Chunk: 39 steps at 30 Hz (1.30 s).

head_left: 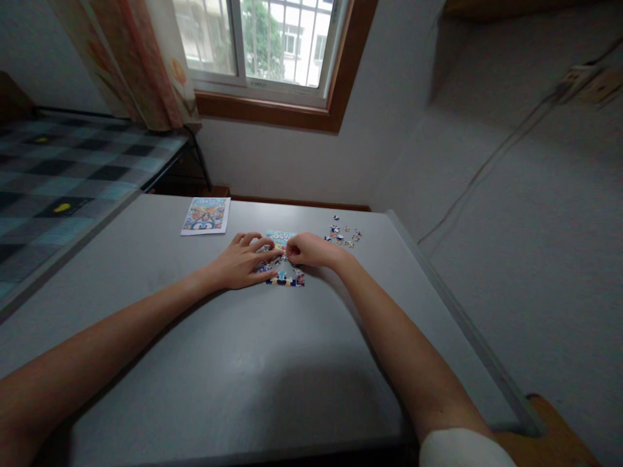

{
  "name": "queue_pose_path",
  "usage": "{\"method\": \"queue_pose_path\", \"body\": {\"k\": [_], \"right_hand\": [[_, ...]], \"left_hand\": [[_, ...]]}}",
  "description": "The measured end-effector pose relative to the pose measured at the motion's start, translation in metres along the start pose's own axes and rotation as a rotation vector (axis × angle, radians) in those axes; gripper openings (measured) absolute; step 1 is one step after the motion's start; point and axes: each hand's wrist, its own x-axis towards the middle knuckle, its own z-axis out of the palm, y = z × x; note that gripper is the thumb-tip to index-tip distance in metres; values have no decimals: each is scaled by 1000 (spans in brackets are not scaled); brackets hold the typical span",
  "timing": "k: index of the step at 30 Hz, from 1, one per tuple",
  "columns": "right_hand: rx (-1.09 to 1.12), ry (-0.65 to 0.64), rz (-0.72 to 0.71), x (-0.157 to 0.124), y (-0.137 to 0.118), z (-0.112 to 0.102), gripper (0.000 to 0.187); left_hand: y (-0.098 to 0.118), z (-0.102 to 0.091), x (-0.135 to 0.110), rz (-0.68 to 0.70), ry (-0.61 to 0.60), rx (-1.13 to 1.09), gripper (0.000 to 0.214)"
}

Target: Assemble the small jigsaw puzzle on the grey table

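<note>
A partly assembled jigsaw puzzle [283, 281] lies flat on the table, with a bare gap near its middle. My left hand [246, 261] rests over its left side, fingers spread and touching the pieces. At the puzzle's upper right, my right hand [309, 250] has its fingers curled together in a pinch. Whatever those fingertips hold is hidden or too small to make out. Loose puzzle pieces [339, 239] are scattered just beyond and to the right of my right hand. A printed picture sheet [206, 215] with a similar colourful design lies at the far left.
The grey table [233, 370] has a raised strip [467, 324] along its right side, near the wall. A bed with a checked cover [73, 175] stands at the left. Behind the table are a curtain [141, 58] and a barred window [272, 45]. A cable [479, 174] hangs on the right wall.
</note>
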Motion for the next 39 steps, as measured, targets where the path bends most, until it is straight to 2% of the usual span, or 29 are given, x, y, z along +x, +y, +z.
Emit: {"method": "queue_pose_path", "body": {"k": [14,19,24,28,34,39], "right_hand": [[124,10,-36,4,13,4,16],[167,2,-41,4,10,2,17],[235,-69,-35,-1,3,-3,12],[229,-98,-43,-3,2,-7,12],[169,-106,-82,-1,1,-7,29],[148,-100,-63,0,3,-5,23]], "left_hand": [[-3,4,-2,-4,7,-48,50],[-3,4,-2,-12,17,-69,50],[-3,4,-2,-11,7,-77,50],[-4,5,-2,-13,11,-79,50],[-4,5,-2,-10,3,-74,48],[-2,3,-2,-9,5,-70,46]]}}
